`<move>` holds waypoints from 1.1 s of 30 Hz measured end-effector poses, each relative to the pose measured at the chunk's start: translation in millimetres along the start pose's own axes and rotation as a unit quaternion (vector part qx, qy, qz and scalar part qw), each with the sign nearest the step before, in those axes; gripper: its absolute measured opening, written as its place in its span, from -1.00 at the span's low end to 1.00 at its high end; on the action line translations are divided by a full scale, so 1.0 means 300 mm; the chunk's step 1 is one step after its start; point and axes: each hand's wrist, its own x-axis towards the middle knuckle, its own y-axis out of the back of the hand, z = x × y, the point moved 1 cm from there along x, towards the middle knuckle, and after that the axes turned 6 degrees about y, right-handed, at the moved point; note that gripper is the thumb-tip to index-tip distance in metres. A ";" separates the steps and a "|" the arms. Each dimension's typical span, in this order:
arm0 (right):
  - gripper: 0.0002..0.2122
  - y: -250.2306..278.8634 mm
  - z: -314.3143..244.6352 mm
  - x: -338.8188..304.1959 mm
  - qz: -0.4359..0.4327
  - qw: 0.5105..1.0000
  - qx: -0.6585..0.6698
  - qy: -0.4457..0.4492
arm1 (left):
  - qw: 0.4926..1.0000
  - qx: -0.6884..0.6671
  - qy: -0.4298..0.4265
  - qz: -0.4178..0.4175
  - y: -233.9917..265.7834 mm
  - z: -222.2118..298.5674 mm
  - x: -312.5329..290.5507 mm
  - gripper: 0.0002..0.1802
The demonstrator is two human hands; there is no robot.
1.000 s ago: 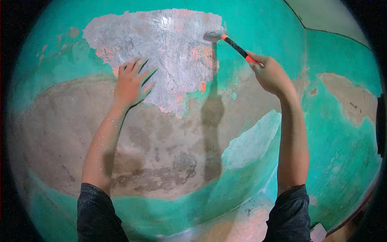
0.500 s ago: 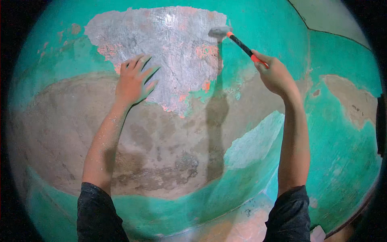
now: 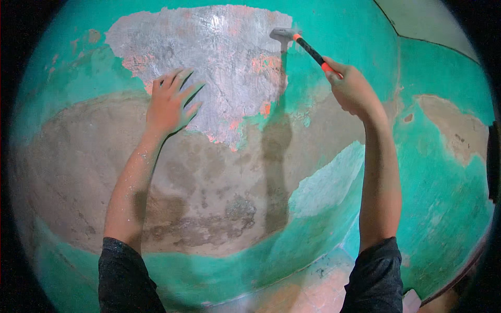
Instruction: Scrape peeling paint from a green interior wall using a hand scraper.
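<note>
One scraper (image 3: 284, 33), top centre: grips its handle (image 3: 310, 50) in the curled right hand (image 3: 354, 91); rests the left hand (image 3: 169, 107) (spread wide, empty) on the grey patch (image 3: 224, 57), upper left.

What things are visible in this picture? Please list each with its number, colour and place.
Scraper: one, grey head, black-and-orange handle, upper right of centre
Painted wall: at least one, green, across the view
Shiny patch: one, pale grey, upper middle
Large bare area: one, brownish grey, centre and left
Pale patch: one, light green, right of centre
Smaller bare patch: one, beige, far right
Unclear object: one, black, right rim
Left hand: one, bare, over the shiny patch's lower left
Right hand: one, bare, gripping the scraper
Sleeves: two, dark, bottom
</note>
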 end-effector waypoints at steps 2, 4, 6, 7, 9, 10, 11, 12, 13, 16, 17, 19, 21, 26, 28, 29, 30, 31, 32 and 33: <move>-0.60 0.029 -0.007 -0.010 -0.017 0.999 0.036 -0.036 | 1.000 -0.003 -0.005 -0.003 -0.003 0.000 -0.007 -0.42; -0.60 0.042 -0.015 -0.005 -0.030 0.995 0.073 -0.061 | 1.000 0.007 0.000 0.000 0.006 -0.006 -0.003 -0.42; -0.60 0.021 0.007 -0.007 -0.022 0.999 0.021 -0.023 | 1.000 0.005 -0.001 -0.002 0.008 -0.002 -0.007 -0.42; -0.60 0.004 0.004 0.015 0.002 1.000 -0.005 0.007 | 1.000 0.000 -0.003 -0.006 0.009 0.000 -0.007 -0.42; -0.60 0.040 -0.012 0.016 -0.012 1.000 0.012 -0.001 | 1.000 0.000 -0.001 -0.005 0.013 -0.002 -0.002 -0.43; -0.60 0.048 -0.025 0.015 -0.027 0.999 0.029 -0.009 | 1.000 0.000 0.003 -0.004 0.013 -0.004 -0.003 -0.44; -0.60 0.038 -0.016 0.018 -0.028 0.999 0.030 -0.008 | 1.000 0.001 0.003 -0.006 0.010 -0.003 -0.006 -0.44; -0.60 0.033 -0.008 0.016 -0.009 1.000 0.011 0.004 | 1.000 0.001 0.002 -0.007 0.007 0.001 -0.007 -0.45; -0.61 0.032 -0.005 0.014 0.010 1.000 -0.008 0.016 | 1.000 0.001 0.001 -0.009 0.006 0.004 -0.008 -0.46; -0.60 0.056 -0.043 0.024 -0.030 0.998 0.028 -0.046 | 1.000 0.002 -0.004 0.004 0.003 -0.006 -0.006 -0.44; -0.60 0.059 -0.049 0.008 -0.031 0.998 0.028 -0.048 | 1.000 0.001 -0.005 0.002 0.001 -0.005 -0.011 -0.44; -0.59 0.069 -0.056 -0.019 -0.059 0.994 0.053 -0.068 | 1.000 0.002 -0.006 -0.007 0.004 -0.004 -0.011 -0.44; -0.59 0.045 -0.051 0.024 -0.032 0.998 0.039 -0.043 | 1.000 0.003 -0.003 -0.002 0.011 -0.005 -0.005 -0.45; -0.59 0.088 -0.058 0.019 -0.063 0.995 0.037 -0.063 | 1.000 -0.007 0.001 -0.004 0.003 0.001 -0.004 -0.46; -0.59 0.080 -0.056 0.035 -0.028 0.998 0.017 -0.046 | 1.000 0.007 0.001 -0.007 0.008 0.005 -0.004 -0.46; -0.59 0.087 -0.053 0.029 -0.028 0.998 0.018 -0.048 | 1.000 0.007 0.000 -0.008 0.013 0.004 -0.005 -0.46; -0.59 0.101 -0.072 0.026 -0.040 0.998 0.018 -0.047 | 1.000 0.003 0.004 -0.008 0.012 -0.002 -0.007 -0.46; -0.59 0.108 -0.084 0.026 -0.053 0.997 0.017 -0.047 | 1.000 -0.001 0.009 -0.008 0.011 -0.008 -0.009 -0.46; -0.59 0.102 -0.080 0.032 -0.054 0.997 0.016 -0.045 | 1.000 0.000 0.011 -0.008 0.009 -0.013 -0.011 -0.46; -0.59 0.100 -0.060 0.027 -0.049 0.998 0.018 -0.042 | 1.000 -0.004 0.005 -0.009 0.009 -0.008 -0.007 -0.47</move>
